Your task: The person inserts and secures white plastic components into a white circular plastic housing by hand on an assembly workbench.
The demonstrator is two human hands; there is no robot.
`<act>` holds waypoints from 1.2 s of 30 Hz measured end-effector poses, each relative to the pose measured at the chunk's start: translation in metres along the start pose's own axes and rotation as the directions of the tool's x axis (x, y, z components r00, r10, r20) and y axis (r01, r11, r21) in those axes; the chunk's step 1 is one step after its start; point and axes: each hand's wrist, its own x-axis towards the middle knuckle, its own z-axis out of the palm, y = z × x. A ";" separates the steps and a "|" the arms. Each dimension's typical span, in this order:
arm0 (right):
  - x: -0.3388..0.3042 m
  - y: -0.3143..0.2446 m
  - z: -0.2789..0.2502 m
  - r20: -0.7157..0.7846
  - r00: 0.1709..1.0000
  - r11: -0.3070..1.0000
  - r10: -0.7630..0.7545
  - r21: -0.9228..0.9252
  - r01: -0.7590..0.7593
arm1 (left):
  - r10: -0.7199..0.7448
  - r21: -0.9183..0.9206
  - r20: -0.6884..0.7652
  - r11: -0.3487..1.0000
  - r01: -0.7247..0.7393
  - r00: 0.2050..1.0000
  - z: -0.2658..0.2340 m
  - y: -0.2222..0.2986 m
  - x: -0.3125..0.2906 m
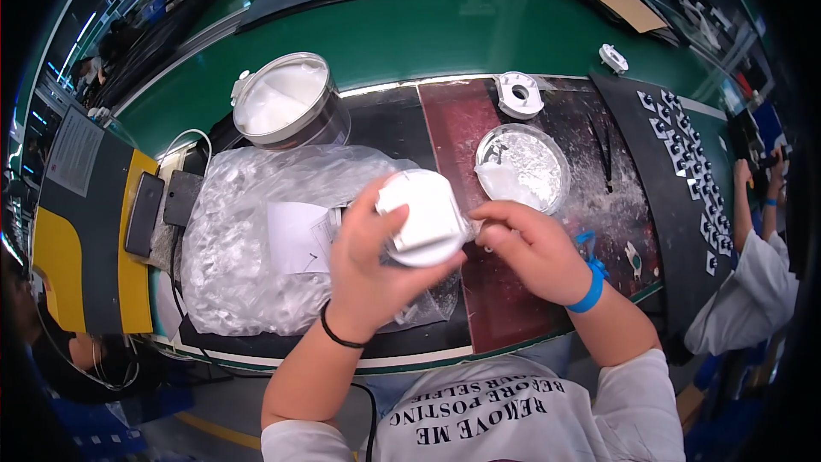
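Note:
My left hand (368, 257) is closed around a round white plastic housing (423, 216), holding it above the middle of the bench. The fingers of my right hand (530, 248) are pinched together at the housing's right edge. Whatever sits between those fingertips is too small and blurred to name. Under my left hand and to its left lies a large clear plastic bag (231, 239) with a white paper sheet (298, 238) on it. Just beyond my right hand is a round clear dish (554, 173) holding white and clear material.
A clear tub (321, 130) with white contents stands at the back left. One white ring-shaped part (519, 95) sits behind the dish, another white part (613, 58) farther right. Black tweezers (605, 150) lie near a black mat (663, 231) bearing several small parts. Another person (744, 291) works at far right.

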 end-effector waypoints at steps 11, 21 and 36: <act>0.036 0.038 0.070 0.375 0.864 0.655 -0.337 -0.566 0.501 | -0.067 0.200 -0.042 0.977 0.074 0.997 -0.001 -0.005 0.005; 0.018 0.023 0.068 0.511 0.800 0.673 -0.315 -0.474 0.568 | -0.204 0.197 -0.021 0.959 0.204 0.979 -0.005 0.000 0.006; 0.016 0.026 0.018 0.356 0.919 0.721 -0.171 -0.590 0.363 | -0.144 0.203 -0.008 0.969 0.142 0.990 -0.001 -0.005 0.007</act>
